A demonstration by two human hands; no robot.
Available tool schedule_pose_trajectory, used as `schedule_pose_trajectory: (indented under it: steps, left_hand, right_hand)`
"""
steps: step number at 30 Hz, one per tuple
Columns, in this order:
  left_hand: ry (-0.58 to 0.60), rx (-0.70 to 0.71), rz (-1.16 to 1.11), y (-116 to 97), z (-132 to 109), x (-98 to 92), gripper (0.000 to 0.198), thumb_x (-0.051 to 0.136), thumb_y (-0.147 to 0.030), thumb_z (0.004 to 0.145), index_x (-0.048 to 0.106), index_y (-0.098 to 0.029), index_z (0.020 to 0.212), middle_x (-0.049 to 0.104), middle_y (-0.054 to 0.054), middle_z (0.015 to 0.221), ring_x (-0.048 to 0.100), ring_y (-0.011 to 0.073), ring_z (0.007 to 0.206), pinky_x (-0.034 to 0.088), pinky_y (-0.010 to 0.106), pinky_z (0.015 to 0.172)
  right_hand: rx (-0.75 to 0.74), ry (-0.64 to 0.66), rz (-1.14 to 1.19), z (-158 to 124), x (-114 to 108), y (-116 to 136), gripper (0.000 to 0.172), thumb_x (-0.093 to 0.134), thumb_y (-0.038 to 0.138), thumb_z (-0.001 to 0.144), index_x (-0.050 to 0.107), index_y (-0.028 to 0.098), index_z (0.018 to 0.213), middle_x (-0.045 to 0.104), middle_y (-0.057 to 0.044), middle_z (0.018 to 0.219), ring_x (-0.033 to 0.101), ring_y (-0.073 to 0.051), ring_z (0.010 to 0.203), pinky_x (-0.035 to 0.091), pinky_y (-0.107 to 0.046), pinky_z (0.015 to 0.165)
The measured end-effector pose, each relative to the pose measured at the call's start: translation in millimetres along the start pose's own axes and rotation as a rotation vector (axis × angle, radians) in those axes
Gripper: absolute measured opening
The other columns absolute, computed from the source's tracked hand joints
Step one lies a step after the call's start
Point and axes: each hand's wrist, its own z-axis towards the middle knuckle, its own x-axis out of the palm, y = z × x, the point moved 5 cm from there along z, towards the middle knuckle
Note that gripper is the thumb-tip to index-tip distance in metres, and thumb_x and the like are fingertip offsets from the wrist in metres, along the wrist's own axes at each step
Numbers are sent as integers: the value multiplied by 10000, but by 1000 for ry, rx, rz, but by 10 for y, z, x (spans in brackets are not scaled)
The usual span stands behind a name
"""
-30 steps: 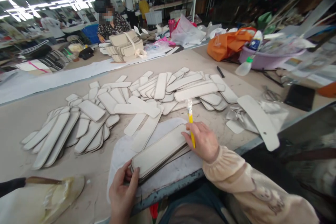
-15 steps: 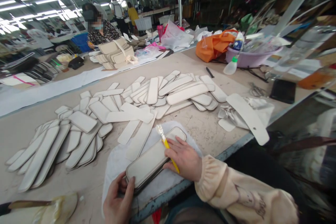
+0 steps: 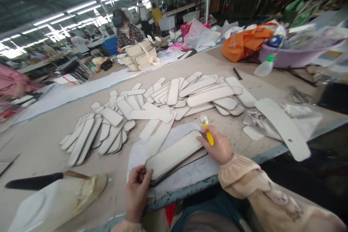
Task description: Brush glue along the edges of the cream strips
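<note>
Right of a tub (image 3: 46, 201), the left hand (image 3: 138, 191) pinches one end of the stack (image 3: 174, 154) (it's over a white sheet (image 3: 186, 175) at the table's (image 3: 116, 165) edge), while the right hand (image 3: 219, 148), gripping a yellow brush (image 3: 208, 136), touches the other end.

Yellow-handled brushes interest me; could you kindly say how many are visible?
1: the yellow-handled brush in the right hand. Others may be hidden under the piled pale pieces.

No lettering, brand or number can be read; the print on the right sleeve (image 3: 261, 188) is too blurred to make out, and marks on the blue-and-white container (image 3: 276, 40) are likewise illegible
</note>
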Motion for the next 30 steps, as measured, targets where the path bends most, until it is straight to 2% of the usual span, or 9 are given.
schedule_pose_trajectory:
  steps: [4, 9, 14, 17, 21, 26, 30]
  left_hand:
    - [-47, -9, -46, -55, 17, -25, 485, 760, -554, 636, 653, -170, 910, 470, -46, 640, 469, 124, 603, 393, 240, 574]
    - [-89, -5, -197, -140, -4, -18, 455, 810, -490, 602, 670, -172, 895, 531, -33, 677, 503, 115, 624, 404, 220, 577]
    - [-102, -53, -487, -344, -60, 22, 371, 850, -365, 581, 654, -171, 829, 645, -7, 746, 566, 106, 694, 450, 198, 660]
    - [-91, -47, -744, -602, -63, 52, 334, 851, -301, 587, 643, -182, 819, 653, -27, 728, 572, 85, 670, 452, 177, 651]
    - [-49, -42, -988, -1057, 1, 107, 302, 842, -231, 578, 632, -178, 788, 678, -19, 740, 616, 102, 693, 487, 202, 673]
    - [-22, -28, -1099, -1572, 140, 157, 284, 819, -195, 589, 648, -162, 814, 689, -22, 765, 636, 96, 695, 492, 194, 678]
    - [17, -11, -1148, -1854, 241, 225, 287, 801, -169, 602, 650, -149, 844, 689, -19, 787, 645, 101, 708, 501, 204, 692]
  right_hand:
    - [-6, -9, 71, 21, -17, 24, 193, 638, 326, 788, 514, 262, 921, 716, 2, 861, 714, -228, 765, 554, -345, 698]
    - [-13, -26, 137, -8, -38, 41, 206, 623, 292, 757, 508, 258, 924, 699, 5, 821, 708, -218, 773, 554, -342, 703]
    - [-107, -37, 124, -18, -90, 99, 233, 630, 323, 787, 467, 268, 946, 696, -51, 1128, 673, -264, 1016, 531, -417, 856]
    - [-217, 6, 183, -31, -146, 195, 218, 628, 316, 814, 449, 274, 932, 680, -51, 1183, 659, -256, 1063, 513, -415, 905]
    - [-328, 134, 399, -86, -205, 359, 226, 629, 321, 842, 437, 270, 949, 680, -60, 1175, 673, -220, 1039, 532, -369, 880]
    - [-329, 235, 656, -162, -264, 466, 238, 640, 318, 853, 423, 258, 929, 701, -64, 1070, 698, -185, 920, 554, -327, 808]
    - [-281, 191, 719, -211, -343, 466, 254, 656, 321, 844, 420, 253, 910, 710, -46, 1030, 692, -180, 926, 548, -310, 815]
